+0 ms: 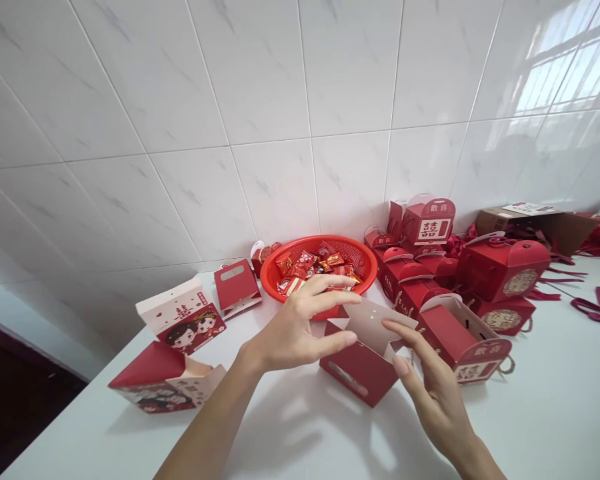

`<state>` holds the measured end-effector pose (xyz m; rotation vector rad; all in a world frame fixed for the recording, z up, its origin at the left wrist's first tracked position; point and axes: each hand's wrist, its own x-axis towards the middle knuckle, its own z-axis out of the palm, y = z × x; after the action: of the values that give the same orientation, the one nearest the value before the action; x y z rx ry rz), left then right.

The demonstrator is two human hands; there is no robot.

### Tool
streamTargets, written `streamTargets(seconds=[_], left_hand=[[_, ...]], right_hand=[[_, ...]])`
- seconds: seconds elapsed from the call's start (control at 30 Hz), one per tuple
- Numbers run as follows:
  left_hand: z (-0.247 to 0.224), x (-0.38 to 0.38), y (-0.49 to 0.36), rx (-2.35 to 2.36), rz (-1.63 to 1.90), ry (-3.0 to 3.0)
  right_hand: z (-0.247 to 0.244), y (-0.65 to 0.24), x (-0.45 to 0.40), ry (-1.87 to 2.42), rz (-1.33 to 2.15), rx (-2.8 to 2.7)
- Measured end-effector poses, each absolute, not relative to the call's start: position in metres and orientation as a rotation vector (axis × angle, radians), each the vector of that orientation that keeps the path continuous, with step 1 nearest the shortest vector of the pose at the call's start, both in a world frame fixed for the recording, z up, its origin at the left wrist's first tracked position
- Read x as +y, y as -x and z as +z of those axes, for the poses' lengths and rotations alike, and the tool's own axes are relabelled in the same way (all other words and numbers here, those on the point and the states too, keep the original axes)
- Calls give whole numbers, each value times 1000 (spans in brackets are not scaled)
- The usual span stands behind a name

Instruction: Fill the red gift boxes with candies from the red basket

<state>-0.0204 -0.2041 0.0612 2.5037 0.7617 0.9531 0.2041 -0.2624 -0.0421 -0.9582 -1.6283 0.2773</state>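
Observation:
A red gift box stands on the table with its top open, its pale inner flap raised at the back and an oval window on its front. My left hand hovers over the box's left side, fingers stretched and spread, holding nothing. At the box's right edge is my right hand, thumb and fingers apart around a small side flap; whether they touch it I cannot tell. Behind the box, a red plastic basket holds many wrapped candies.
Several closed red gift boxes are stacked at the right. An open cardboard box and dark red ribbons lie beyond. To the left stand a cartoon-printed box, another partly open box and a flat-lying red box. A tiled wall rises behind.

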Motion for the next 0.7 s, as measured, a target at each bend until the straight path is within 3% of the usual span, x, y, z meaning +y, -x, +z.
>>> streamTargets(seconds=[0.2,0.7], left_hand=[[54,-199,26,944,743,-2407],[50,-200,19,767,591,-2550]], right_hand=[[-53,-202,-262,934,214,-1633],[-37,-205,-261,764,140,-1727]])
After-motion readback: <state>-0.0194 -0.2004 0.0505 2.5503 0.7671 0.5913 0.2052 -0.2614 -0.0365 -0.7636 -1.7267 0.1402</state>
